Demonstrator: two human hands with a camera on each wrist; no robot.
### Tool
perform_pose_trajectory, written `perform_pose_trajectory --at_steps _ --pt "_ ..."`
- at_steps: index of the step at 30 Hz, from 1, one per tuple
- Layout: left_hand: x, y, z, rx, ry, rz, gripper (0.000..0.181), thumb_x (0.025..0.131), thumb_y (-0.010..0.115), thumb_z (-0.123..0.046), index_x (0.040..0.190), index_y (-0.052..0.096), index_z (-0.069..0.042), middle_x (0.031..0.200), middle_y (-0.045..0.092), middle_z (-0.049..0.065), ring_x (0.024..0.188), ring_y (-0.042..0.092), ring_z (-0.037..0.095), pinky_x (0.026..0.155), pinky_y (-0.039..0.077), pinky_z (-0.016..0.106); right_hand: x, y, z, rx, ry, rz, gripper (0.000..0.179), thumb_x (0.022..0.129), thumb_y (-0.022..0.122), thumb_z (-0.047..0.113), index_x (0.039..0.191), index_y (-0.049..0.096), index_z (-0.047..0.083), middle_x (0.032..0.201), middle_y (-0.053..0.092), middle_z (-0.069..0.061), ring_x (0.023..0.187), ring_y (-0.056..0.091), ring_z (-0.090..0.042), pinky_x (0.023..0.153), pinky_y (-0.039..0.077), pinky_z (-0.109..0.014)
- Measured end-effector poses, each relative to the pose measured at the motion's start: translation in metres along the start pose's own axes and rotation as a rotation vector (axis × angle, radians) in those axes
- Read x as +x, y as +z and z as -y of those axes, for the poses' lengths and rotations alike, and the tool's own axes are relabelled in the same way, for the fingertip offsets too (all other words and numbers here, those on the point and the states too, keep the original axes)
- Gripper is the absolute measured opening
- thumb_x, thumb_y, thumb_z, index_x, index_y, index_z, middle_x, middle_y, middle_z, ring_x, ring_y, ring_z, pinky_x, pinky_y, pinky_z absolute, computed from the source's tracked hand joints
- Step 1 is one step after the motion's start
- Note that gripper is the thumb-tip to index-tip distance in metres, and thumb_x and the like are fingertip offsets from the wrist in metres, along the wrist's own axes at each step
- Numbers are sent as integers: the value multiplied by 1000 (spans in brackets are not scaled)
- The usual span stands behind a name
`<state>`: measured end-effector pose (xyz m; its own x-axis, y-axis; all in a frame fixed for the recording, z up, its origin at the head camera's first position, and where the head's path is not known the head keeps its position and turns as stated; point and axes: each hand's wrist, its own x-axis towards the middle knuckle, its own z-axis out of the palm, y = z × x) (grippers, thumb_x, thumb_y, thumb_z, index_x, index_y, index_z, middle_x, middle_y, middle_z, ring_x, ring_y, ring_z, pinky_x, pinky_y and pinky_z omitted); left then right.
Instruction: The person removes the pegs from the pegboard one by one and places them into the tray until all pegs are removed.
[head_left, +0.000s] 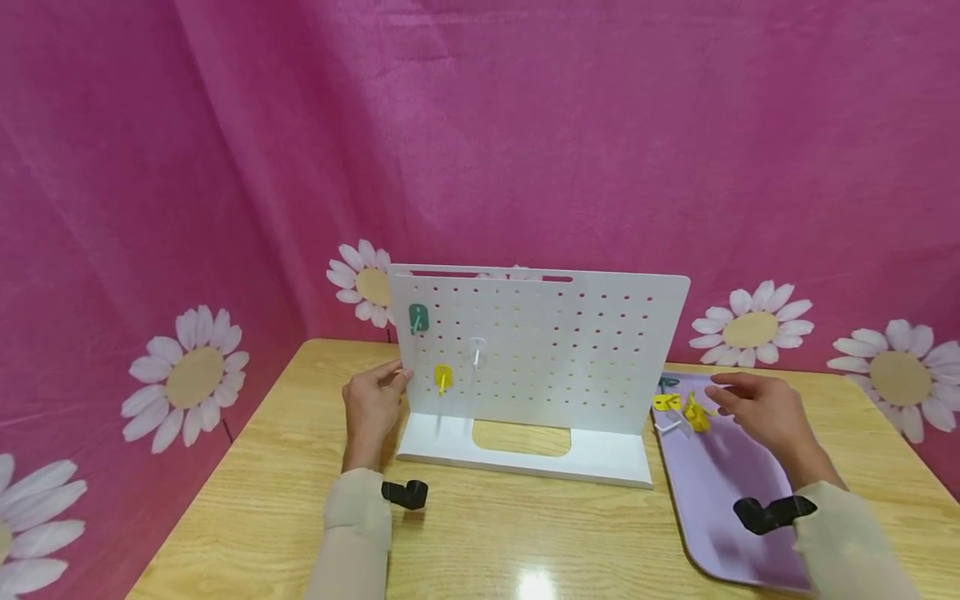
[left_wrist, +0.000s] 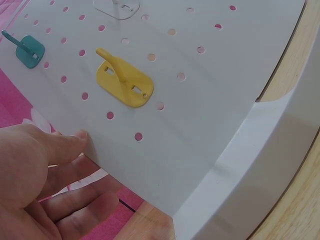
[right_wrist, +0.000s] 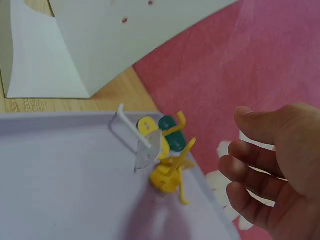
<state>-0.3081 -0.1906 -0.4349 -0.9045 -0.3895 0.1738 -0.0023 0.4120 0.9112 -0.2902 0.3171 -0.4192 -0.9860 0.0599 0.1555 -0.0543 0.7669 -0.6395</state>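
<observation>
A white pegboard stands upright on its base, bearing a green hook, a yellow hook and a white hook. My left hand grips the board's left edge, thumb on the front face and fingers behind it. Over the far part of a purple tray, my right hand hovers with nothing in its loosely bent fingers. Below and beside it, bunched at the tray's far left corner, lie several yellow hooks, a white hook and a green hook.
The wooden table carries the board at its middle and the tray at the right. Behind them hangs a pink curtain printed with white daisies. The board's base has a wide cutout in front.
</observation>
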Motion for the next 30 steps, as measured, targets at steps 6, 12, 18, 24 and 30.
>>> perform_pose_trajectory --at_steps 6,12,18,24,30 --pt "-1 -1 0 7 -11 12 31 94 73 -17 124 72 -10 117 70 12 93 69 23 73 58 32 -13 -7 14 -10 -75 -49 47 97 67 33 128 65 -3 96 73 -15 82 66 -27 60 52 -29" --pt "-1 -1 0 -5 -15 12 30 94 73 -18 123 73 -10 112 72 12 89 69 24 69 58 31 -25 -12 32 2 -199 -134 38 92 75 25 121 71 1 99 73 -15 80 58 0 58 50 -23" --pt "-1 -1 0 -10 -15 16 31 94 73 -18 124 72 -8 112 72 13 88 69 24 69 58 32 -35 -11 56 51 -302 -165 31 90 77 16 116 74 1 97 73 -14 75 59 1 56 49 -20" --pt "-1 -1 0 -10 -21 25 31 94 72 -19 124 72 -10 114 72 11 90 68 24 71 58 33 -39 -4 78 97 -372 -143 30 88 79 11 115 75 2 99 73 -12 74 63 -3 59 51 -18" --pt "-1 -1 1 -16 -7 24 31 94 73 -19 124 72 -10 113 72 12 89 69 24 72 58 34 -36 12 100 174 -443 -117 27 84 80 3 110 75 -1 90 75 -8 72 65 -6 58 51 -19"
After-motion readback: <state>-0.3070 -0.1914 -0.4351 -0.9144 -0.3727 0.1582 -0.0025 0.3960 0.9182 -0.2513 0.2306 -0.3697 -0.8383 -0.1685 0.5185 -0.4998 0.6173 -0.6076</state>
